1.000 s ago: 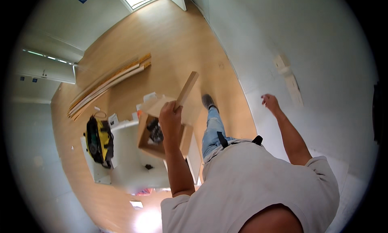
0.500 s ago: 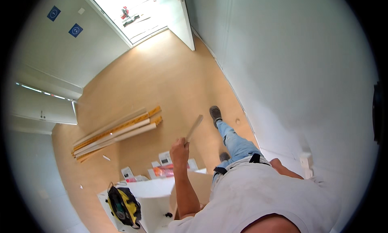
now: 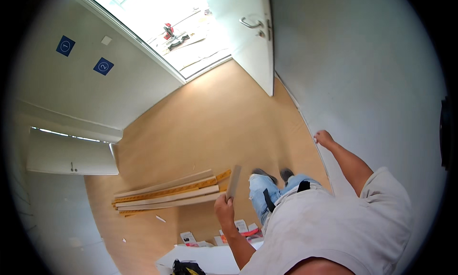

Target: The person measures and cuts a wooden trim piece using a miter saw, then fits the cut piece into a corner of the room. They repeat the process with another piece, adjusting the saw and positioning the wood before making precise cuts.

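My left hand [image 3: 224, 209] is closed round one end of a short, flat, pale strip of wood [image 3: 234, 182], which points up and away from me. Its far end overlaps the end of a bundle of long boards [image 3: 167, 194] on the floor. Off to the right, my right hand [image 3: 325, 139] is raised in front of the grey wall with its fingers curled closed. A small pale bit shows at those fingers, too small to name.
A white door [image 3: 248, 41] stands open at the top, and a red saw [image 3: 169, 34] lies beyond the doorway. Near me are a white cabinet [image 3: 214, 256], a black and yellow tool bag [image 3: 187, 268] and several packets [image 3: 188, 238]. A wall cabinet [image 3: 71, 155] hangs at the left.
My right arm has swung out from my side to the wall. My left hand still holds the wood strip, now tilted more upright. The doorway looks nearer; my feet are closer together.
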Demonstrator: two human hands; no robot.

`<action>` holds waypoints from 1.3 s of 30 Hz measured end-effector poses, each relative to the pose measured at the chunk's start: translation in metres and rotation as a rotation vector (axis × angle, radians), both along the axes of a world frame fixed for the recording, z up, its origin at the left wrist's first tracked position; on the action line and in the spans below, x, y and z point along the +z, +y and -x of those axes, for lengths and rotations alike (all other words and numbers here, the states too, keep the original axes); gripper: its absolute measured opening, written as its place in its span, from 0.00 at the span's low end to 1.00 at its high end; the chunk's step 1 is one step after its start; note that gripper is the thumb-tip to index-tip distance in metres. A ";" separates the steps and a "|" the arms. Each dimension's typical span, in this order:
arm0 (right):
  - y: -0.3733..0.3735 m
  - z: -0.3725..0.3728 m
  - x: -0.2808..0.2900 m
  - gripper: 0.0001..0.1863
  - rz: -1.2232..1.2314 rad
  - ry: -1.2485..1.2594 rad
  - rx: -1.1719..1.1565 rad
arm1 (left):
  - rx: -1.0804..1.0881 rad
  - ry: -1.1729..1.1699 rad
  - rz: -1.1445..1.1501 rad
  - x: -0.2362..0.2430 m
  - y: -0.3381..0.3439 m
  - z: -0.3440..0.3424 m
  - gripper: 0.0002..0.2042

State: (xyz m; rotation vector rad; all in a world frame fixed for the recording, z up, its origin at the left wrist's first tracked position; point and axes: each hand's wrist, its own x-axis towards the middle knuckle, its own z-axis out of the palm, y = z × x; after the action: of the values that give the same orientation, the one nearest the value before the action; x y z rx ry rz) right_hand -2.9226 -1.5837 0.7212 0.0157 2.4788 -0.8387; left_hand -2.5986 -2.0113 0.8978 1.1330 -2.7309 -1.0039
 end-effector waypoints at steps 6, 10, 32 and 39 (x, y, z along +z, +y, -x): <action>-0.149 0.164 -0.016 0.15 0.061 0.174 -0.012 | 0.075 -0.101 -0.029 -0.055 -0.112 0.094 0.10; -0.173 0.161 -0.095 0.12 -0.192 0.009 0.004 | -0.059 -0.209 0.056 -0.094 -0.212 0.187 0.12; -0.506 0.545 -0.062 0.14 0.012 -0.207 -0.197 | -0.093 -0.102 0.051 -0.029 -0.525 0.659 0.11; -0.623 0.762 0.026 0.17 0.251 0.061 -0.125 | 0.011 -0.025 0.019 -0.041 -0.588 0.772 0.11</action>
State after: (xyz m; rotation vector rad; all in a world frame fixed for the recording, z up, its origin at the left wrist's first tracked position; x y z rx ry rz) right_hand -3.6851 -2.2064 0.7473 0.0574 2.4305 -1.2156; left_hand -3.3704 -2.5990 0.8566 1.1644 -2.7438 -0.9667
